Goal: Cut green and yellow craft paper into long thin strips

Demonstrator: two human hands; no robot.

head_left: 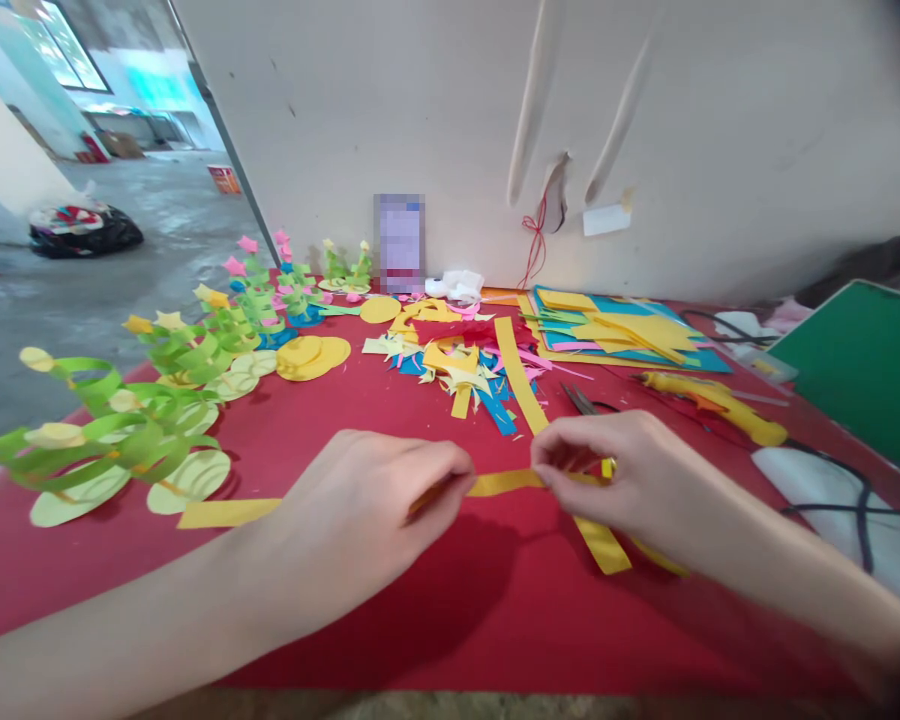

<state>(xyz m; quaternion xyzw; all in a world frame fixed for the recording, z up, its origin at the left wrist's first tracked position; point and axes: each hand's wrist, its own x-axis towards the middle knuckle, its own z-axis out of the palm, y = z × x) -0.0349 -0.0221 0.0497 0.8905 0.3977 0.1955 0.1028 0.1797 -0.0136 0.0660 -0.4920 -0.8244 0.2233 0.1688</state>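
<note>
A narrow yellow paper strip (pixel 504 483) stretches between my hands above the red table. My left hand (pixel 390 500) is closed, its thumb and fingers pinching one end of the strip. My right hand (pixel 600 470) pinches the strip's other side between thumb and fingertips. Under and behind my right hand lie scissors (pixel 581 400), blades pointing away and handles mostly hidden. Another long yellow strip (pixel 521 375) runs from the scrap pile toward my right hand, and a yellow strip end (pixel 604 545) shows below it. Beneath my left forearm pokes out one more yellow strip (pixel 229 513).
Green curled-paper ornaments (pixel 120 430) on pale discs line the table's left side. Yellow discs (pixel 313 357) and a heap of paper scraps (pixel 450 360) lie mid-table. At right are coloured sheets (pixel 630 330), a yellow glue gun (pixel 712 405) with cable, and a green board (pixel 862 370).
</note>
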